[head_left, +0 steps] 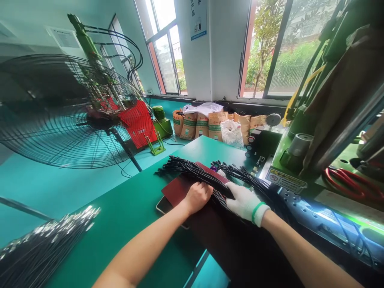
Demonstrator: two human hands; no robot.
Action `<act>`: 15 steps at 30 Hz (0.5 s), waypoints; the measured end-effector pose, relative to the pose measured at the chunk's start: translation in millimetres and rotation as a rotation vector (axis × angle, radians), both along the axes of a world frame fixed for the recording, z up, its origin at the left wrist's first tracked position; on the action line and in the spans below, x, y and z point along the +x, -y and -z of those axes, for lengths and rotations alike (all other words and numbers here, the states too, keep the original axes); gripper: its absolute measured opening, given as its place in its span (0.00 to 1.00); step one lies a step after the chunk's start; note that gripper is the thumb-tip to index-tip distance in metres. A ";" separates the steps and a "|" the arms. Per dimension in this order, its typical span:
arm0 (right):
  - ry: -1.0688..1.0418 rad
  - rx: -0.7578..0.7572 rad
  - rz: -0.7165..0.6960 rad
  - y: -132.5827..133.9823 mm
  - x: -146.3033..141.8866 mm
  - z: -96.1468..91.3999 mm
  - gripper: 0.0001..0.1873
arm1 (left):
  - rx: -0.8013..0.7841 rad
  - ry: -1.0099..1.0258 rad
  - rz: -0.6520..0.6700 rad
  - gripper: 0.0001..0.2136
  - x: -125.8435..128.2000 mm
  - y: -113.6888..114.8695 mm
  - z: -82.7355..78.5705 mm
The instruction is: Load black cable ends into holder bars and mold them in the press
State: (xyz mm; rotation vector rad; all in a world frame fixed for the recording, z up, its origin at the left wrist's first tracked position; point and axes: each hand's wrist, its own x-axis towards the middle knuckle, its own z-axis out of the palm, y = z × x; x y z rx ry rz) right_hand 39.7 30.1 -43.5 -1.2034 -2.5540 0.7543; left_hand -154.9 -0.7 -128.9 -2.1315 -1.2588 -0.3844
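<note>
A thick bundle of black cables [192,168] lies across a dark red mat [174,192] on the green table. My bare left hand [198,197] is closed on the near side of the bundle, its fingers curled around some strands. Just to the right, my right hand [244,202], in a white knit glove with a green cuff band, wraps the same bundle from above. The cable ends fan out to the far left of my hands. A second group of black cables [240,172] lies behind my right hand, with a small purple item [213,169] near it.
A green machine [288,168] with red cables stands close on the right. More cables with shiny ends [60,236] lie at the table's left. Beyond the table are a large fan [102,120] and several paper sacks [202,124]. A flat pale-edged object [163,206] sticks out under the mat.
</note>
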 end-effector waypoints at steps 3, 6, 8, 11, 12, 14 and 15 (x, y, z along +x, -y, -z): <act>-0.042 0.012 0.005 0.6 1.3 5.7 0.16 | -0.079 0.057 0.060 0.05 -6.2 7.3 1.3; -0.138 0.051 -0.015 0.5 2.4 10.9 0.18 | -0.100 0.282 0.042 0.09 -22.8 13.0 -0.8; -0.220 0.075 -0.060 1.7 2.7 13.6 0.18 | -0.047 0.441 -0.134 0.14 -38.7 8.4 -2.7; -0.304 0.062 -0.089 4.5 3.0 15.6 0.18 | -0.180 0.377 -0.353 0.23 -63.0 -12.7 -7.8; -0.326 0.051 -0.093 5.4 3.3 15.5 0.18 | -0.257 0.313 -0.364 0.24 -70.2 -21.3 -10.2; -0.375 0.024 -0.111 7.0 4.2 13.9 0.17 | -0.371 0.213 -0.330 0.21 -82.8 -36.6 -15.9; -0.402 0.005 -0.126 7.7 4.7 12.5 0.17 | -0.402 0.182 -0.304 0.20 -88.1 -42.1 -19.2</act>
